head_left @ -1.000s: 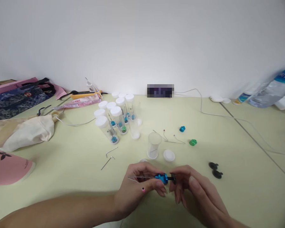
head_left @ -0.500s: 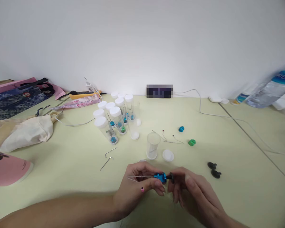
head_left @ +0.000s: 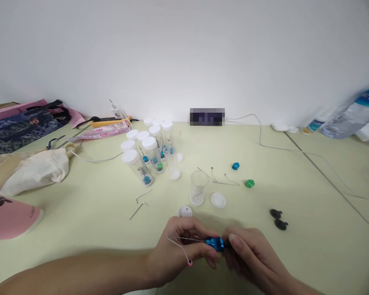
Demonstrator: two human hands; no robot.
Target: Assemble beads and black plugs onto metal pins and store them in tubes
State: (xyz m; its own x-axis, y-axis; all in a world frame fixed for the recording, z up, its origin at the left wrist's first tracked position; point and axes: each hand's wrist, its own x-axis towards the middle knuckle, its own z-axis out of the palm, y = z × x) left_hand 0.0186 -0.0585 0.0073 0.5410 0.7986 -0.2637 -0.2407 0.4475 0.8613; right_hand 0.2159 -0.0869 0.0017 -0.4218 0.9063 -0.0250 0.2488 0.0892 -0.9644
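Between thumb and fingers, my left hand (head_left: 181, 250) pinches a small blue metal fitting (head_left: 215, 243). From its left end runs a thin bent wire (head_left: 180, 246), which doubles back to a pink-tipped end (head_left: 190, 263) by my left thumb. My right hand (head_left: 252, 254) is closed at the fitting's right end, around a black knob (head_left: 228, 244) that my fingers mostly hide. Just beyond my left hand lies a white cap (head_left: 185, 211) with tiny parts in it. An uncapped clear tube (head_left: 198, 188) stands nearby, a white lid (head_left: 218, 200) beside it.
Several capped tubes (head_left: 130, 157) with blue or green fittings stand at centre left. Two hex keys (head_left: 139, 209) lie before them. Loose wires (head_left: 226, 183), a blue fitting (head_left: 235, 166), a green fitting (head_left: 249, 183) and two black knobs (head_left: 281, 224) lie rightward. A pink cup (head_left: 12, 217) is left.
Both hands have shifted slightly right and toward me with the blue fitting. My right fingers have closed over the black knob, and the white cap beyond my left hand shows more.
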